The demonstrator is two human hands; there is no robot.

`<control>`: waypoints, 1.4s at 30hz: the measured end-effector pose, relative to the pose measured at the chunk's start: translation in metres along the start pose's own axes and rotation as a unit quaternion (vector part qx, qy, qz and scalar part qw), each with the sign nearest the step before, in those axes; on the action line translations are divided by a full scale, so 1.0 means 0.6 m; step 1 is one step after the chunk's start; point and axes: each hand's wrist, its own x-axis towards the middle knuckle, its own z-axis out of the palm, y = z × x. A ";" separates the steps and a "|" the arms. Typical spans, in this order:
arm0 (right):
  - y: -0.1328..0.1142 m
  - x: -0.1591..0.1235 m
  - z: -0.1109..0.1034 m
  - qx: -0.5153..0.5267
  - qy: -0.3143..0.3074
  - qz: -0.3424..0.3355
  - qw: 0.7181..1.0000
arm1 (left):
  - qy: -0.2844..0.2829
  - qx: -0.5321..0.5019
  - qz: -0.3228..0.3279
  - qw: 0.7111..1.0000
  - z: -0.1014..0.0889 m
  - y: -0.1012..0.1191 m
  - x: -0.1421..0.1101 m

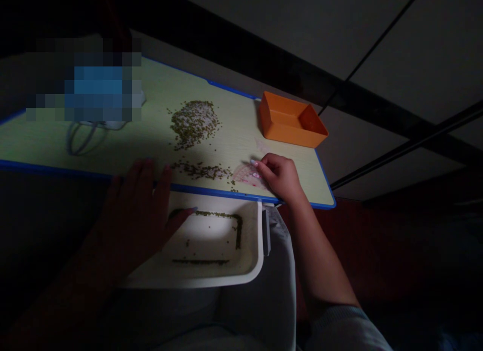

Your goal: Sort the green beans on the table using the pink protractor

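Observation:
My left hand (138,215) is open, fingers spread and dim in shadow, at the table's near edge and over the left part of a white plastic basin (255,270). Small green beans line the basin's floor edges. On the table, my right hand (278,173) is closed, thumb and fingertips pinched together above a faded pinkish print; whatever lies between them is hidden or too small to name. Left of it runs a thin strip of mixed green and white grains (204,170). Farther back sits a larger pile of green beans and white grains (195,120).
An orange rectangular box (292,134) stands at the table's far right corner. The pale yellow table (151,124) has a blue rim. At the far left are a blurred-out blue item (98,84) and a looped grey cord (80,150). Panelled cabinets rise behind.

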 end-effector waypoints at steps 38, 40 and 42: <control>-0.012 0.011 0.003 -0.096 -0.009 -0.013 0.995 | -0.003 -0.011 -0.009 1.000 -0.001 0.002 0.002; -0.013 0.012 0.004 -0.103 -0.007 -0.014 0.995 | -0.004 -0.015 -0.010 1.000 0.000 0.000 0.001; -0.015 0.013 0.005 -0.109 -0.008 -0.015 0.994 | 0.003 -0.018 -0.010 1.000 0.001 -0.001 0.001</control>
